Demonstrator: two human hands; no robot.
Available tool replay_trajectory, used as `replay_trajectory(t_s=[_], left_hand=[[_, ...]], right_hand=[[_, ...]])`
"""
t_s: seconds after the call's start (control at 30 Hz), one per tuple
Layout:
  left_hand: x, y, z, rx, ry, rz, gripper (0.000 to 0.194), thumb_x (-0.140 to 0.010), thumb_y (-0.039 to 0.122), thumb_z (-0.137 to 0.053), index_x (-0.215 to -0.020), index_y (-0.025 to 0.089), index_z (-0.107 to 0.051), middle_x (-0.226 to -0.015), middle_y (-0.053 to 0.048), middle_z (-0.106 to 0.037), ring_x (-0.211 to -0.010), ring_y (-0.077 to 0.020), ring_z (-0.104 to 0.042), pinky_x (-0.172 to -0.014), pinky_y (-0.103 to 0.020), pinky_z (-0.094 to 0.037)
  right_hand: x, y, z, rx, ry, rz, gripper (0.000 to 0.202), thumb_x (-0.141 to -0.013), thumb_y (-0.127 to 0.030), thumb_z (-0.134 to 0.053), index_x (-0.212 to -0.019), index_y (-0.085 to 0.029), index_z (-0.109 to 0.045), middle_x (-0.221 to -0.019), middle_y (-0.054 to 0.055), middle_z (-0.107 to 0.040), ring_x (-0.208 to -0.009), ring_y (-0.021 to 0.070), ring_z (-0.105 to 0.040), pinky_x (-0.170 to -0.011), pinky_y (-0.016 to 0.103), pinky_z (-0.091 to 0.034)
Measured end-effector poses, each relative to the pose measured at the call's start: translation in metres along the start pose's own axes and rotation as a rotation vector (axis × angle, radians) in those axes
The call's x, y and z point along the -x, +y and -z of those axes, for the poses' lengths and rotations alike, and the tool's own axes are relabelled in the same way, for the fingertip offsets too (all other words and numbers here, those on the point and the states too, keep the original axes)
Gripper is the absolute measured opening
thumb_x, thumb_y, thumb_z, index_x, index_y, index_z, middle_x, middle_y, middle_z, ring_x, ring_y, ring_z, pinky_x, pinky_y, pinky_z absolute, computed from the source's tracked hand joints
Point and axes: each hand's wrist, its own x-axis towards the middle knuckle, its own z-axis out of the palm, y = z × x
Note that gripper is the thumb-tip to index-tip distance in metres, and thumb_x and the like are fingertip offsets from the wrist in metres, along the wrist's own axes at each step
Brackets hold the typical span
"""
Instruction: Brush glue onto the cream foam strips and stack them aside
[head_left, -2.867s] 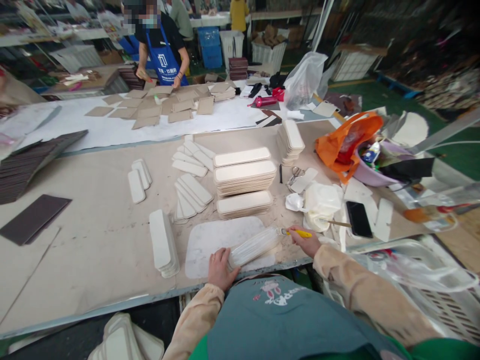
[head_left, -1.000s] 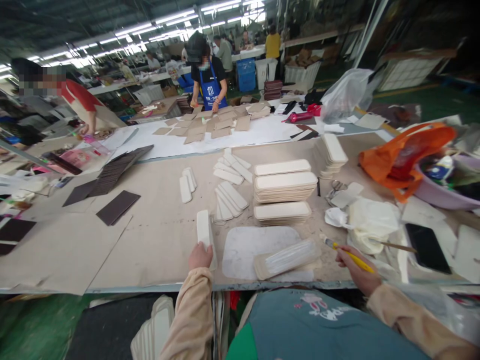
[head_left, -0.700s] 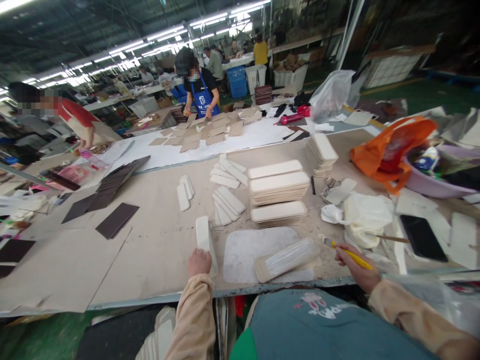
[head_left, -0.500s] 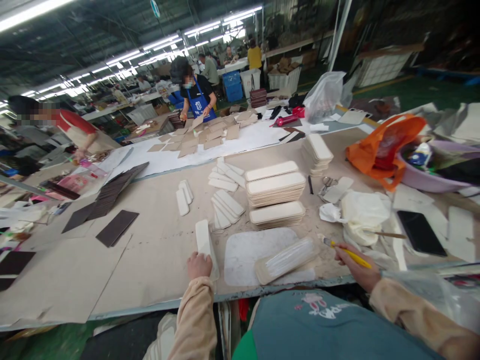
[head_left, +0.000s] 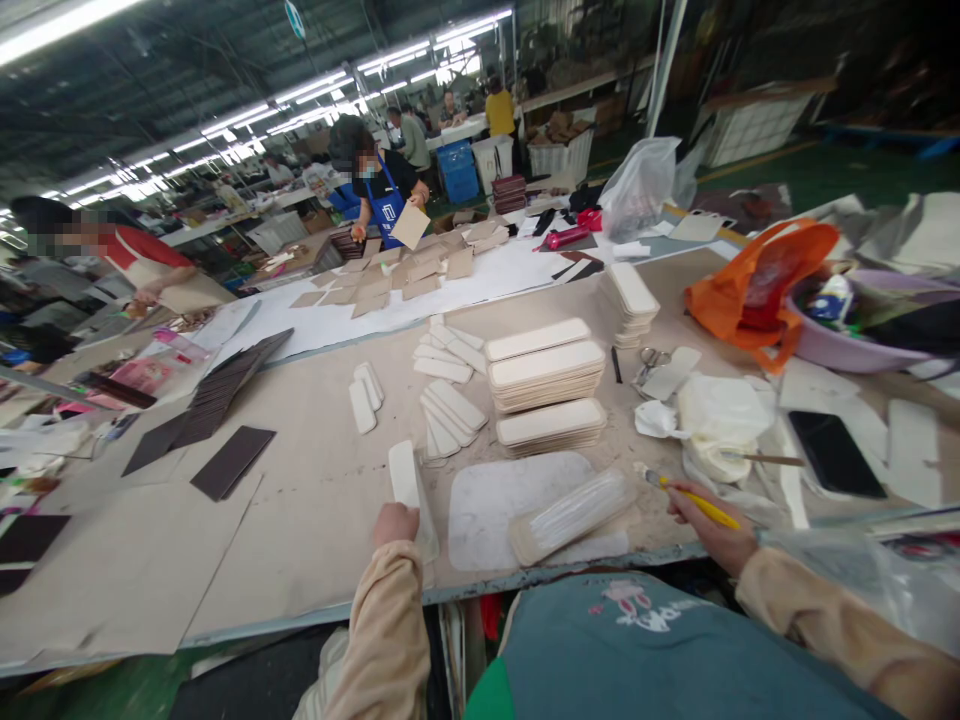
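Observation:
My left hand (head_left: 396, 524) is at the near table edge, its fingers curled at the side of a long cream rounded strip (head_left: 405, 468); its fingertips are partly hidden. To the right, my right hand (head_left: 712, 520) is closed around a yellow-handled brush (head_left: 694, 498), with its bristles pointing left above the table. Between the hands, a cream strip with glossy white streaks (head_left: 574, 515) lies slanted on a whitish sheet (head_left: 480, 500). Beyond it are stacked cream strips (head_left: 551, 365) and a fan of loose strips (head_left: 454, 410).
Right of the stacks lie scissors (head_left: 651, 362), a plastic-wrapped white tub (head_left: 726, 412) with a stick across it, and a black phone (head_left: 836, 453). An orange bag (head_left: 750, 285) leans on a purple basin (head_left: 862, 345). Dark panels (head_left: 234, 462) lie left. A co-worker in a blue apron (head_left: 386, 210) stands opposite.
My left hand's fingers have drawn in closer at the strip. My right hand and brush stay nearly in place. The co-worker opposite has raised a tan piece. The view has shifted slightly.

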Motion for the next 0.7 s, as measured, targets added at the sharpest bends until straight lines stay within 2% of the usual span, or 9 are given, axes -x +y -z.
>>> replay_trajectory(t_s=[0.3,0.6,0.7], left_hand=[[0.002,0.012,0.006,-0.002,0.019,0.063,0.035,-0.076,0.029,-0.045,-0.098,0.01,-0.065,-0.104,-0.021,-0.065,-0.096,-0.0289,-0.063,-0.07,-0.033,-0.047],[0.007,0.015,0.004,0.02,0.061,0.062,0.029,-0.078,0.02,-0.041,-0.093,0.01,-0.064,-0.104,-0.02,-0.064,-0.095,-0.028,-0.063,-0.07,-0.033,-0.046],[0.013,0.013,0.009,0.047,0.096,0.062,0.027,-0.079,0.021,-0.04,-0.089,0.012,-0.063,-0.103,-0.02,-0.064,-0.093,-0.0277,-0.063,-0.069,-0.033,-0.045]], right_hand=[[-0.001,0.0,0.003,0.011,-0.002,-0.002,0.04,-0.071,-0.053,-0.06,-0.096,-0.022,-0.061,-0.069,-0.001,-0.062,-0.062,0.0153,-0.058,-0.063,0.027,-0.052],[-0.007,0.01,0.006,0.012,0.011,-0.019,0.041,-0.071,-0.052,-0.06,-0.097,-0.021,-0.062,-0.071,0.0,-0.064,-0.065,0.0164,-0.06,-0.063,0.029,-0.053],[-0.009,0.009,0.007,0.015,0.02,-0.004,0.042,-0.071,-0.054,-0.059,-0.097,-0.021,-0.062,-0.07,0.0,-0.064,-0.065,0.0162,-0.061,-0.063,0.027,-0.053]])
